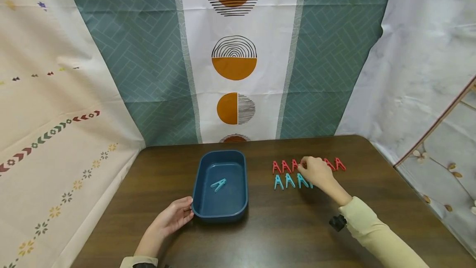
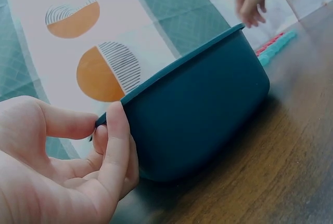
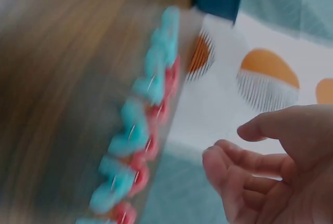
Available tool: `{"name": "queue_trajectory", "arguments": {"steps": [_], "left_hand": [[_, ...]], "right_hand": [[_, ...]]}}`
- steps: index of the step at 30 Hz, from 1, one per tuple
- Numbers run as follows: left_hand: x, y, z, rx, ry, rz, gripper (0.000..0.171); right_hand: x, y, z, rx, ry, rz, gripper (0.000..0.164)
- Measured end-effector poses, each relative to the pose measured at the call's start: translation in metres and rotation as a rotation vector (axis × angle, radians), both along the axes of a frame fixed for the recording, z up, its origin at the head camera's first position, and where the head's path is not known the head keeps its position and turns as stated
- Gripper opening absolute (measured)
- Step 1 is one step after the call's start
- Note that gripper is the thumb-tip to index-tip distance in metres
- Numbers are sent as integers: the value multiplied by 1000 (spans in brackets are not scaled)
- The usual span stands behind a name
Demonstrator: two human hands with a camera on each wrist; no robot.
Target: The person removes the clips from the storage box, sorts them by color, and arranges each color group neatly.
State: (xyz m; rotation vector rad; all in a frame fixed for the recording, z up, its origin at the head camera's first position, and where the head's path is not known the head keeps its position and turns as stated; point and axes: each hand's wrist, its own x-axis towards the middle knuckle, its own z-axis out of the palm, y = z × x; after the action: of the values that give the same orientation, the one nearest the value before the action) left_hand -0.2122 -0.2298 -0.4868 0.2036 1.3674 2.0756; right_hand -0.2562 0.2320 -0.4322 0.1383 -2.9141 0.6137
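Observation:
My left hand (image 1: pixel 172 218) pinches the rim of a dark blue plastic tub (image 1: pixel 220 217) at its near left corner. In the left wrist view the thumb lies on one side of that rim and the fingers (image 2: pixel 117 130) on the other. One light blue clothespin (image 1: pixel 218 184) lies on the tub's floor. My right hand (image 1: pixel 317 172) hovers over two rows of clothespins, hiding some of them. Its thumb and fingertips (image 3: pixel 214 162) are apart in the right wrist view, with nothing between them. Red clothespins (image 1: pixel 276 167) form the far row, light blue clothespins (image 1: pixel 278 182) the near one.
Everything stands on a dark brown wooden table (image 1: pixel 260 243). Behind it hangs a green and white cloth (image 1: pixel 148 73) with orange circles. Pale patterned cloths close off the left and right sides. The clothespin rows lie to the right of the tub.

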Motion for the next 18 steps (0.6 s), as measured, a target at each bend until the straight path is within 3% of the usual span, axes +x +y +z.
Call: {"name": "queue_trajectory", "arguments": {"steps": [12, 18], "left_hand": [[0, -2, -2, -3, 8, -1, 28], [-1, -1, -2, -17, 2, 8, 25]], "right_hand": [[-5, -103, 4, -111, 170, 261, 7], [-6, -138, 5, -138, 157, 425, 6]]}}
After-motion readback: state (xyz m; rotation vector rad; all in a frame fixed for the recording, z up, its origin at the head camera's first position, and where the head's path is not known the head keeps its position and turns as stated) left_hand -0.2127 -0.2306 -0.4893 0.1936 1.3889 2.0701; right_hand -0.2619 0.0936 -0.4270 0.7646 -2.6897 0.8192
